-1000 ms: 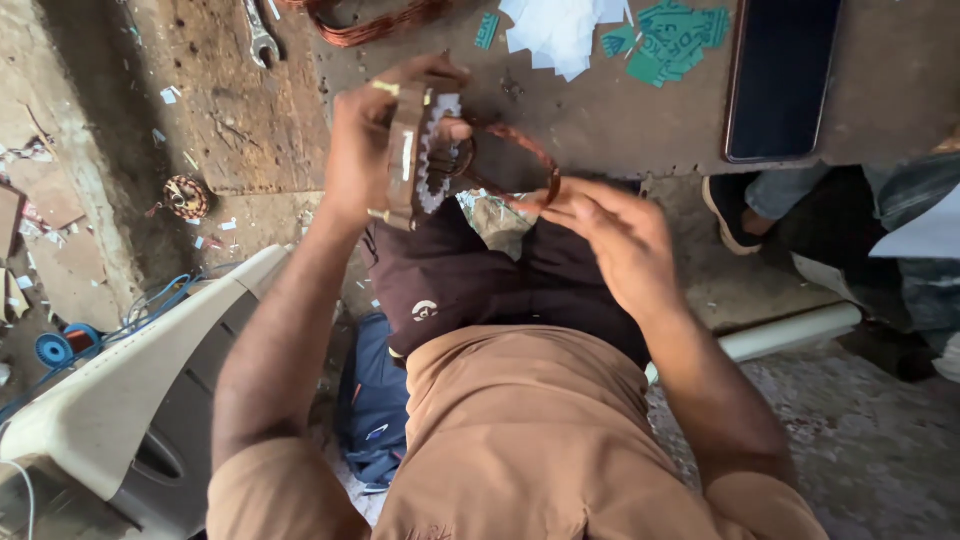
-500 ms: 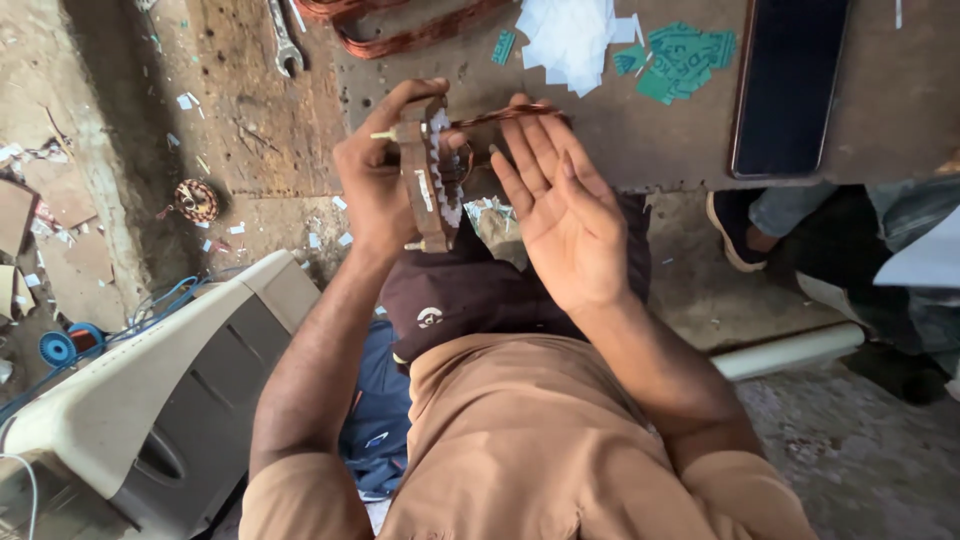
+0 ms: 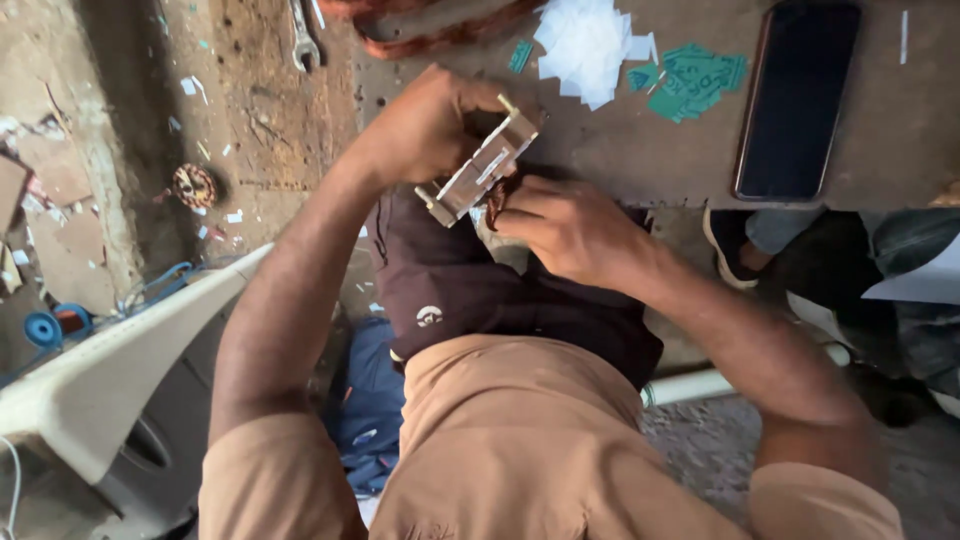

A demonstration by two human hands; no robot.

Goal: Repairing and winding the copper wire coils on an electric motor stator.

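Note:
My left hand (image 3: 425, 130) grips a small metal motor core (image 3: 478, 170), a flat silvery block with slots, tilted at the edge of the wooden table (image 3: 640, 150). My right hand (image 3: 565, 225) is closed just to the right of it, fingers pinching dark reddish copper wire (image 3: 503, 190) at the block's lower end. Both hands are over my lap, above dark shorts.
On the table lie a dark phone (image 3: 797, 95), white paper scraps (image 3: 585, 45), green paper pieces (image 3: 695, 80) and a copper wire coil (image 3: 440, 30). A wrench (image 3: 303, 45) and a small wound coil (image 3: 194, 185) lie on the dirt floor. Another person's foot (image 3: 740, 245) is at right.
The metal block has tilted and dropped lower. My right hand, flat and open beside it half a second ago, has closed onto the wire at its lower end.

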